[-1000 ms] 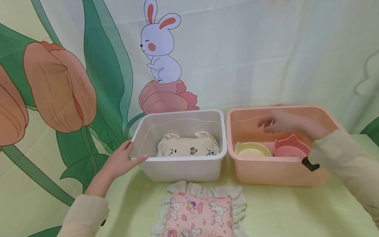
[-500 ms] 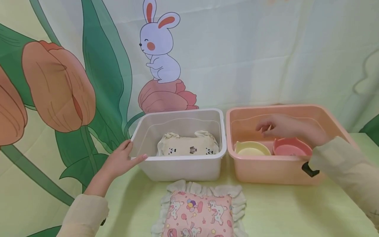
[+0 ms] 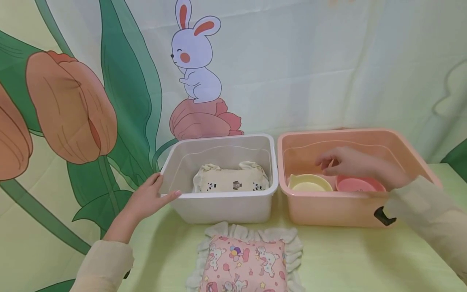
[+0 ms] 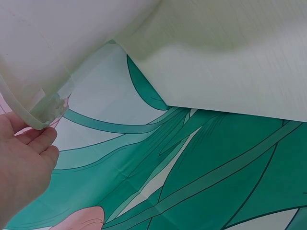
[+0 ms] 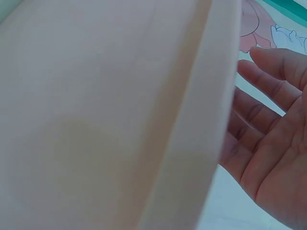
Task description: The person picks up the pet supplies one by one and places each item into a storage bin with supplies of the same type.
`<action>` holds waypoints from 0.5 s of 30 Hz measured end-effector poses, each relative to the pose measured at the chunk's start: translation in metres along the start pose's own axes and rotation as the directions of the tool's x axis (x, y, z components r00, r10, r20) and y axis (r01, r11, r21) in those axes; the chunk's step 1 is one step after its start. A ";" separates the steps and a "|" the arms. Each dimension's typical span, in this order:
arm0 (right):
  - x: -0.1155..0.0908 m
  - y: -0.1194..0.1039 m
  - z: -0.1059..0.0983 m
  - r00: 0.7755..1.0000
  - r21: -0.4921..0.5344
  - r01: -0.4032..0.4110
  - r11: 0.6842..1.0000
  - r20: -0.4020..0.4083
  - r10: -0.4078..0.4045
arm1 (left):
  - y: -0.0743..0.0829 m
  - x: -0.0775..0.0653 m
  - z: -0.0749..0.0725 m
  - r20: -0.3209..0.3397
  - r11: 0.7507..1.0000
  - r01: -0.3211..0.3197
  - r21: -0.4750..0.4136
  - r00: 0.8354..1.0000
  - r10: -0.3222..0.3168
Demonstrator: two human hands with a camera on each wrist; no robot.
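At the left corner of a white plastic bin (image 3: 222, 207), my left hand (image 3: 147, 197) grips the rim. The left wrist view shows the fingers (image 4: 41, 143) curled around the edge. Inside that bin lies a cream ruffled pillow (image 3: 233, 178) with small animal faces. Over the inside of a peach-pink bin (image 3: 339, 211) hovers my right hand (image 3: 344, 162), fingers loosely bent and holding nothing. Below it are a pale yellow dish (image 3: 310, 183) with a small ear-like point and a pink dish (image 3: 359, 184). In the right wrist view, the bin's wall partly hides the fingers (image 5: 254, 110).
A pink pillow (image 3: 246, 263) with unicorn prints and a cream ruffle lies in front of the bins on the light green tabletop (image 3: 346, 259). Behind stands a cloth backdrop (image 3: 310, 69) with tulips and a rabbit. The two bins stand side by side.
The pink dish, tilted a second ago, has settled lower and flatter in the peach-pink bin. My right hand has dipped slightly. The left hand has stayed on the white bin's rim.
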State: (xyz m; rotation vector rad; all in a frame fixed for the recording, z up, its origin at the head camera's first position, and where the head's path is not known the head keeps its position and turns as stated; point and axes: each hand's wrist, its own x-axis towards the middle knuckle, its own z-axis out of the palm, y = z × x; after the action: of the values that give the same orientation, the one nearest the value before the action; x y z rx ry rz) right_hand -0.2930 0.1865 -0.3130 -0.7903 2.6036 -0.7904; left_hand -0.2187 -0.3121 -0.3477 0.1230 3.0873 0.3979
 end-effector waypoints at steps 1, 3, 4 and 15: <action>-0.001 0.000 0.000 1.000 -0.001 0.010 1.000 -0.001 -0.010 | 0.000 0.000 0.000 0.000 1.000 0.000 0.001 1.000 0.000; -0.002 -0.001 0.001 0.999 -0.002 0.032 0.999 -0.004 -0.032 | 0.000 0.000 0.001 -0.002 1.000 -0.003 0.001 1.000 0.003; -0.003 -0.001 0.001 0.999 -0.006 0.045 0.999 -0.006 -0.046 | -0.001 0.000 0.001 -0.003 1.000 -0.005 0.002 1.000 0.005; -0.010 -0.009 0.004 0.996 0.018 0.094 0.995 0.006 -0.094 | -0.001 0.000 0.001 -0.009 1.000 -0.011 -0.005 1.000 0.011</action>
State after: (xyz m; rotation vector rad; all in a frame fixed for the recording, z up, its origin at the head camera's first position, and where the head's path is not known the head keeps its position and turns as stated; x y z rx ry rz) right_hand -0.2795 0.1850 -0.3098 -0.9148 2.5655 -0.8346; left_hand -0.2188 -0.3124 -0.3487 0.1382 3.0952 0.4076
